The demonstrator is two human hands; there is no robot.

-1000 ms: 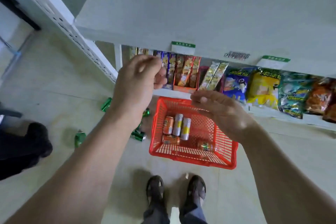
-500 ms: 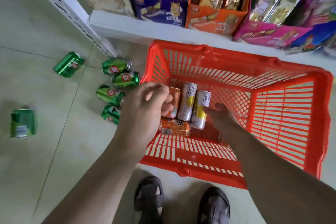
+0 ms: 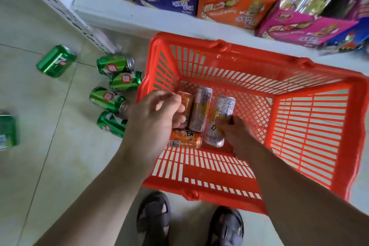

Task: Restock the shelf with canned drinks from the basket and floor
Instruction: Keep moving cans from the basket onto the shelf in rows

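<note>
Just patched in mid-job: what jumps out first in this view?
The red basket on the floor below the snack shelf, holding slim silver cans and orange cans. Both hands reach in: the right hand touches a silver can, the left hand hovers. Green cans lie scattered left.

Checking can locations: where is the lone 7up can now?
In the head view, the 7up can lies on the floor at far left, left of the green cans beside the red basket.

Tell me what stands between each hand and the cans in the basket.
Nothing visible does. The right hand is already on the right-hand silver can inside the red basket. The left hand hangs over the upright orange can; whether it touches cannot be told.
</note>
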